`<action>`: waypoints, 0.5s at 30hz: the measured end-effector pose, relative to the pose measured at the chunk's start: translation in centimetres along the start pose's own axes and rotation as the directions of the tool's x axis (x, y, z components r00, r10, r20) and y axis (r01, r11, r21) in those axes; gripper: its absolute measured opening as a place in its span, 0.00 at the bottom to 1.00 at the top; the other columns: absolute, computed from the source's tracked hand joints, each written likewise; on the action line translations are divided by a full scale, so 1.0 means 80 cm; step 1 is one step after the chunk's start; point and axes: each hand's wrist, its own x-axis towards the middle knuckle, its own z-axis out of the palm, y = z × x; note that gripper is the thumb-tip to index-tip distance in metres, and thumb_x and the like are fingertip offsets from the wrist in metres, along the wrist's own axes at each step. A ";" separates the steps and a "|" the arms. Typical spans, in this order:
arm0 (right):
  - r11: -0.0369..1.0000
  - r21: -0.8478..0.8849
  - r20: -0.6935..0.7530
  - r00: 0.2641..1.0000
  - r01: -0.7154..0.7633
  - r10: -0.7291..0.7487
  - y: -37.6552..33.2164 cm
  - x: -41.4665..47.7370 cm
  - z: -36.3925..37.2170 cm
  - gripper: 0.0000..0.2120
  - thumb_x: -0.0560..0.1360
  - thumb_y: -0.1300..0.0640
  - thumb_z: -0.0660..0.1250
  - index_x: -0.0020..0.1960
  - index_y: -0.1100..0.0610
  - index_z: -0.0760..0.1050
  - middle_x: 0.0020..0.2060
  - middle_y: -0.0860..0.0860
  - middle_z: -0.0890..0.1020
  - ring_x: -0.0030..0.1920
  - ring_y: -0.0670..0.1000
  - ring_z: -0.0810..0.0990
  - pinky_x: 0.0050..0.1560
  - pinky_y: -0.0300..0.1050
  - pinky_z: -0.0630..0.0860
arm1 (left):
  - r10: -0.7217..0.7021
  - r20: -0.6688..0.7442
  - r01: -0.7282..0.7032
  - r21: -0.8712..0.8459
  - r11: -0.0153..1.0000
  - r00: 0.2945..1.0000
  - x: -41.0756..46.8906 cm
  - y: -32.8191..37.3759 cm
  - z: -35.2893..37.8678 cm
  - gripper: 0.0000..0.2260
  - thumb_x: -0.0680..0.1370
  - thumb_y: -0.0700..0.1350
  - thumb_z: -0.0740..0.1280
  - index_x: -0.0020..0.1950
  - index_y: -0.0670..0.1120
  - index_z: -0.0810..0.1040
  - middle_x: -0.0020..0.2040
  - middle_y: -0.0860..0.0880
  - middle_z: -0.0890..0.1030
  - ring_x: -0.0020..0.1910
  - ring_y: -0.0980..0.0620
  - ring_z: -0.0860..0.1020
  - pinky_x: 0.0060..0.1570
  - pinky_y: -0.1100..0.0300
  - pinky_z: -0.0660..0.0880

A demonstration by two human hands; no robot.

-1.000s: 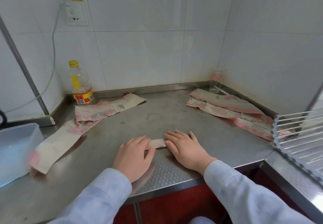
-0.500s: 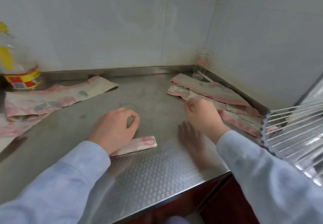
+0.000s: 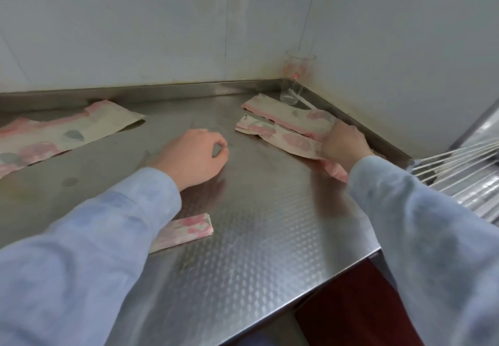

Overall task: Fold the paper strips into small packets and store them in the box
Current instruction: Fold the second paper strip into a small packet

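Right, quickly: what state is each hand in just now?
Left hand: open, fingers loosely curled, holding nothing.
Right hand: closed on a paper strip near the corner.

Folded packet (image 3: 189, 228) only half shows, its left end is tucked under the left sleeve (image 3: 94, 237). Up and right of the packet, the right hand (image 3: 341, 140) gripping the paper strips (image 3: 283, 135) is pretty smeared, fingertips out of sight, and it covers their near ends. Far left of the packet the long strip (image 3: 54, 135) runs off the frame edge, and far right the wire rack (image 3: 459, 156) does too.
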 end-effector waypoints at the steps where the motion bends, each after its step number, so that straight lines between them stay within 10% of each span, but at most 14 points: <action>1: 1.000 -0.015 -0.016 1.000 0.012 -0.013 0.003 0.005 0.005 0.19 0.74 0.58 0.61 0.64 0.59 0.72 0.56 0.60 0.80 0.56 0.63 0.79 0.51 0.52 0.75 | 0.005 -0.005 -0.005 0.001 1.000 1.000 0.002 0.002 0.002 0.13 0.78 0.57 0.61 0.56 0.55 0.80 0.55 0.49 0.81 0.57 0.45 0.77 0.57 0.48 0.75; 11: 0.998 -0.005 -0.284 0.957 0.058 -0.057 0.001 0.008 0.002 0.10 0.76 0.56 0.60 0.49 0.58 0.79 0.46 0.58 0.82 0.49 0.62 0.79 0.44 0.50 0.73 | 0.001 -0.060 -0.005 -0.071 0.997 0.998 0.001 0.027 0.007 0.12 0.78 0.57 0.61 0.55 0.57 0.81 0.55 0.54 0.81 0.56 0.50 0.78 0.57 0.52 0.75; 15: 0.881 0.437 -0.179 0.977 0.183 -0.114 -0.035 -0.024 -0.035 0.09 0.75 0.51 0.61 0.40 0.51 0.77 0.33 0.49 0.81 0.36 0.52 0.80 0.35 0.43 0.74 | -0.055 -0.052 0.036 -0.313 0.949 0.997 -0.002 0.035 0.008 0.10 0.76 0.57 0.63 0.47 0.56 0.82 0.46 0.58 0.84 0.48 0.58 0.80 0.49 0.62 0.75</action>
